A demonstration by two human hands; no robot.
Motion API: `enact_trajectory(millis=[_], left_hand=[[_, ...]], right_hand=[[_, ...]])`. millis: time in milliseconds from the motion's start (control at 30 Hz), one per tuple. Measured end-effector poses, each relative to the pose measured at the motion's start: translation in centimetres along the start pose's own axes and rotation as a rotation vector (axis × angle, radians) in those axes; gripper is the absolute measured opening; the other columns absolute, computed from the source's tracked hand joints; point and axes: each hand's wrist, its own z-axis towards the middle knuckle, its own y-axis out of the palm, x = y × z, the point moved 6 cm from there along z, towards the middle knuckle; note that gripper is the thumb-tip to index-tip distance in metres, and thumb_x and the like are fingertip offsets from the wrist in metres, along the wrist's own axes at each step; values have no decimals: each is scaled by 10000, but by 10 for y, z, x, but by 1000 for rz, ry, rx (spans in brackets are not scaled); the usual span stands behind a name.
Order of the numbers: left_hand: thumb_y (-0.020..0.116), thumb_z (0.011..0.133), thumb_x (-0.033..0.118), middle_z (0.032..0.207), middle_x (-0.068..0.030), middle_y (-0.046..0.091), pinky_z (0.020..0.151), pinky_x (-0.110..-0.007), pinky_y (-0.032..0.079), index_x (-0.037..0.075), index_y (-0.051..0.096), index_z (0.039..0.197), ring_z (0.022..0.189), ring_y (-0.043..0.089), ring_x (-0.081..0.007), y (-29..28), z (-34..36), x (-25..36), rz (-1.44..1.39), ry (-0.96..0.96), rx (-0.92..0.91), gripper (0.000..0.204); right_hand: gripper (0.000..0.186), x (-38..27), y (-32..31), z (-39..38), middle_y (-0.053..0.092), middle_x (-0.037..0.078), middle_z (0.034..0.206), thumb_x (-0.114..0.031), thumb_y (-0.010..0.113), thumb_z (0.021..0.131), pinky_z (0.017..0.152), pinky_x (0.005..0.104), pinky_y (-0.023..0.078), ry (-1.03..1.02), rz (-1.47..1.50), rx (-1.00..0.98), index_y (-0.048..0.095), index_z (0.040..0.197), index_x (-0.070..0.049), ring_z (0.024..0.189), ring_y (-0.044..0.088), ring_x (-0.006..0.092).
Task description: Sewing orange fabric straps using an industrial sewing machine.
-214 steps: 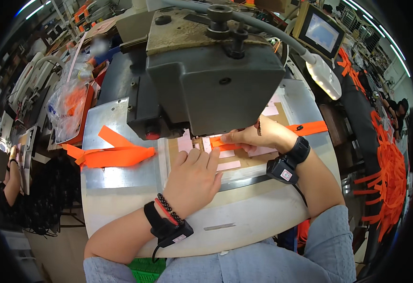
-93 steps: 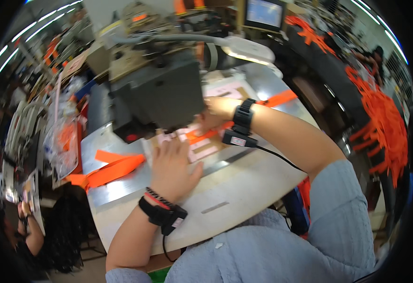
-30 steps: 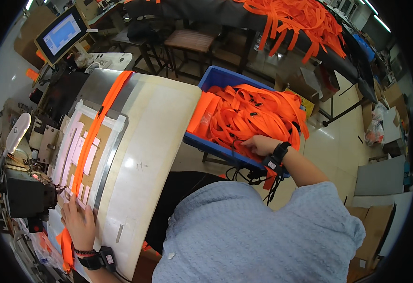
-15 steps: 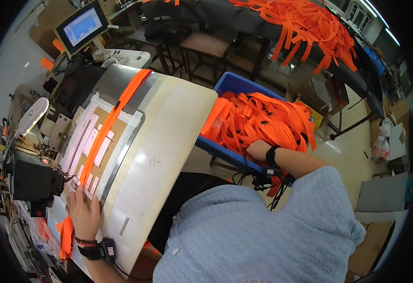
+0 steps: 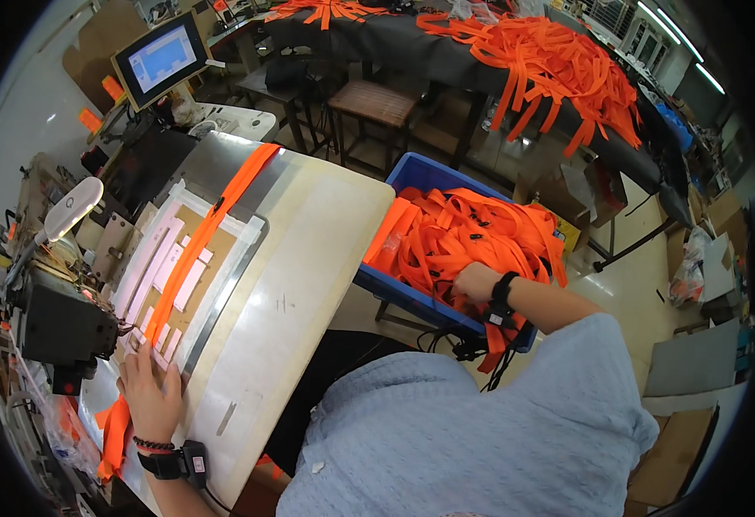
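My left hand (image 5: pixel 151 394) lies on the jig at the machine, fingers apart and flat at the near end of a long orange strap (image 5: pixel 189 258) with a small black fitting. The strap crosses pink pieces (image 5: pixel 168 271) on a tan board (image 5: pixel 195 226). Just left of my fingers is the dark machine head (image 5: pixel 60 314). My right hand (image 5: pixel 478 282) is down among many loose orange straps (image 5: pixel 446 220) heaped in a blue bin (image 5: pixel 405 295) beside the table. Its fingers are bent into the pile, their tips hidden, so whatever they grip is unclear.
The white table edge (image 5: pixel 343 284) separates jig and bin. A screen (image 5: pixel 158 60), lamp (image 5: pixel 71 207) and loose orange pieces (image 5: pixel 114 431) flank the machine. Beyond stand a stool (image 5: pixel 369 108), a dark bench (image 5: pixel 412 52) heaped with straps, cardboard boxes (image 5: pixel 593 194) and cables (image 5: pixel 472 349).
From both hands under the machine head, the view has swung right and my right hand has moved into the bin. Over the last second its fingers have curled deeper; my left hand stays put.
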Motion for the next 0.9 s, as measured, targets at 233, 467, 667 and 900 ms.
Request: enact_trajectory(millis=[233,467,667,900], left_hand=[[633,844,218,1145,-176,516,971,-510,356,30,484,1343,1119,483,-373,0,0,2,0,-4,-4,554],[636,849,222,1154,-171,515,963,-503,359,41,482,1355,1126,482,-365,2,-1,-2,5,-16,-24,559],[633,854,231,1168,-170,514,969,-498,356,40,486,1352,1141,479,-365,1,-1,-1,-8,-9,-12,554],[628,858,242,1167,-173,513,971,-497,355,41,489,1348,1143,479,-367,1,-2,0,6,-14,-1,547]], right_hand=[[333,14,-46,-56,685,55,865,-92,767,648,732,388,517,51,366,207,757,977,-144,802,636,305],[252,11,-93,-53,718,65,918,-2,798,753,772,290,517,175,955,355,738,996,-33,847,666,146],[282,44,-126,-71,719,14,957,-48,792,787,837,267,521,248,1208,508,710,1056,-26,875,651,90],[231,69,-167,-85,701,27,1000,-71,738,857,797,272,512,244,1590,692,682,1074,-17,864,645,112]])
